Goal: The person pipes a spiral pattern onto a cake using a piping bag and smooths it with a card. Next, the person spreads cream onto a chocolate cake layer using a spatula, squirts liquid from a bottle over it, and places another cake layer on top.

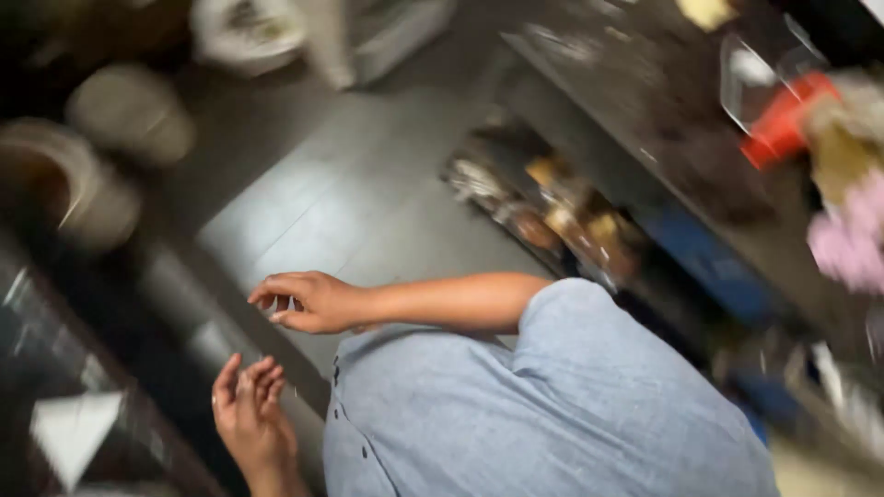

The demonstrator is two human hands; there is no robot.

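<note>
Hovering noted: left hand [250, 414] loosely curled, right hand [308, 301] fingers pinched, both empty | nearest thing: dark bench edge [198, 317], just beside them | judged rigid, heavy, smooth; best gripped along its edge | view blurred.

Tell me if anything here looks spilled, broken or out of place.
Nothing clearly does. The picture is blurred. Both hands are empty: the left hand is open, palm up, and the right hand hangs above the grey floor. The counter looks cluttered, but details are unreadable.

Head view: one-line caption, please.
Blurred look down: both bare hands, left hand and right hand, open and empty above grey tiled floor.
</note>
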